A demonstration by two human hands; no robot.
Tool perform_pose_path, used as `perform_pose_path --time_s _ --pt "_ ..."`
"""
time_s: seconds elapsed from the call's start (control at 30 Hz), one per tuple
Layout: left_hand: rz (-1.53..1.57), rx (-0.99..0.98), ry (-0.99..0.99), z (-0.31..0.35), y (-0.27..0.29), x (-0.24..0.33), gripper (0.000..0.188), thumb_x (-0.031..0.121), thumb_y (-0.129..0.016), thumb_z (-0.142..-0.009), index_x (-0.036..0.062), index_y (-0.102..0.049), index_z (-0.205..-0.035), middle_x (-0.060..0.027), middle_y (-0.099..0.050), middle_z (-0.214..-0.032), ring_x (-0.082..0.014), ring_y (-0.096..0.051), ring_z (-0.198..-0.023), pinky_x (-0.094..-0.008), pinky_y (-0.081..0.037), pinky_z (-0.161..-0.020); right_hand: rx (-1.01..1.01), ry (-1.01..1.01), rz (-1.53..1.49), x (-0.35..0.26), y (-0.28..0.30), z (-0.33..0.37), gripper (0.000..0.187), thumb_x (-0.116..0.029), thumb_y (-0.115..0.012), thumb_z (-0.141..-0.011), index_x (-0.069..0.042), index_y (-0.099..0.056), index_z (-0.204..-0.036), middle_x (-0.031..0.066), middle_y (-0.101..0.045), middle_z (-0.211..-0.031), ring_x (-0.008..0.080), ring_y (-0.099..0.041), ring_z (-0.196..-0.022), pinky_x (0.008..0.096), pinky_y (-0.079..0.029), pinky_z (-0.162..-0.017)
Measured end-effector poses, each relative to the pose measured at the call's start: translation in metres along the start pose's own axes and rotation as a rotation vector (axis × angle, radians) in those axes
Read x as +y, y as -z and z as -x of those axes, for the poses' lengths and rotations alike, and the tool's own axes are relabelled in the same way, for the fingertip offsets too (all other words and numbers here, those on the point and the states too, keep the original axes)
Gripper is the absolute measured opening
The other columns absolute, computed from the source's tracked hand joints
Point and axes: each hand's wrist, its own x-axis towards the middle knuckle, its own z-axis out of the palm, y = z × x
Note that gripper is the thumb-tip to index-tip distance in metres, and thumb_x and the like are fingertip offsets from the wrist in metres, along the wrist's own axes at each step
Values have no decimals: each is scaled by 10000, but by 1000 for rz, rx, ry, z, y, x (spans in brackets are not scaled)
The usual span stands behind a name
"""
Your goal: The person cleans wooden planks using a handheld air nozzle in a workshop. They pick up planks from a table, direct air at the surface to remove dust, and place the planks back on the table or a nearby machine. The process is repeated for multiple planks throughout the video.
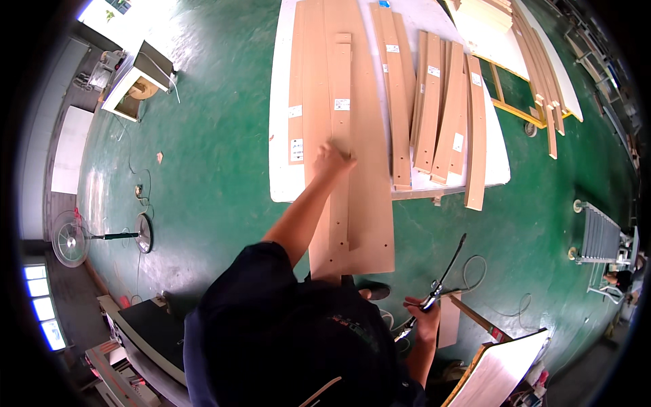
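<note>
My left hand (332, 161) is closed over the narrow brown board (341, 122), which lies lengthwise on a wide brown board (369, 230). Small holes dot both boards, and a white label is stuck on the narrow one. The wide board's near end juts past the table edge toward my body. Low on the right, my right hand (424, 316) grips a metal air blow gun (432, 296) by its handle. Its long thin nozzle points up and away to the right, clear of the boards. A hose runs from it beside my body.
Several more labelled brown boards (447, 129) lie on the white-topped table (495, 159). Beyond is a yellow-framed cart (519, 112) with stacked boards. A fan (71, 239) stands left, a grey trolley (600, 234) right. Hose loops lie on the green floor; a white panel (498, 370) leans near right.
</note>
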Motion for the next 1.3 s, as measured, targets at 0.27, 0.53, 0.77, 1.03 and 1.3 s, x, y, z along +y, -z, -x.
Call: perform_pose_path --time_s 0.27,0.53,0.77,1.03,1.3 --pt "101 48 24 -36 6 13 915 489 -733 -782 -60 -340 -1400 -219 -503 -1374 -329 -632 -1180 -434 -567 -905 41 39 29 0 0 12 232 66 -700 -755 42 -609 -967 224 -742 -1005 276 -744 -881 370 -580 -817" --pt "509 9 -10 38 18 17 820 381 -779 -762 -99 -404 -1310 -275 -572 -1290 -376 -614 -1170 -463 -534 -933 98 85 -21 9 11 38 273 50 -689 -772 118 -689 -1036 175 -749 -962 213 -728 -863 307 -558 -798" --pt "623 228 -370 99 -4 23 654 326 -799 -756 -57 -453 -1156 -263 -619 -1127 -429 -641 -1047 -482 -526 -881 140 180 -72 45 35 81 218 50 -679 -759 79 -636 -970 212 -737 -1004 254 -739 -871 344 -579 -814" --pt "465 159 -1038 249 -29 68 633 303 -860 -723 19 -429 -1087 -236 -622 -1044 -422 -666 -952 -486 -529 -791 493 314 -184 126 84 179 186 48 -669 -747 69 -662 -932 125 -720 -871 199 -704 -769 301 -545 -744" --pt "250 -308 -1431 433 -158 66 617 315 -879 -700 62 -414 -1017 -189 -635 -950 -397 -681 -846 -474 -532 -716 964 351 -329 230 116 317 159 70 -624 -730 36 -675 -877 91 -697 -797 169 -679 -738 293 -534 -719"
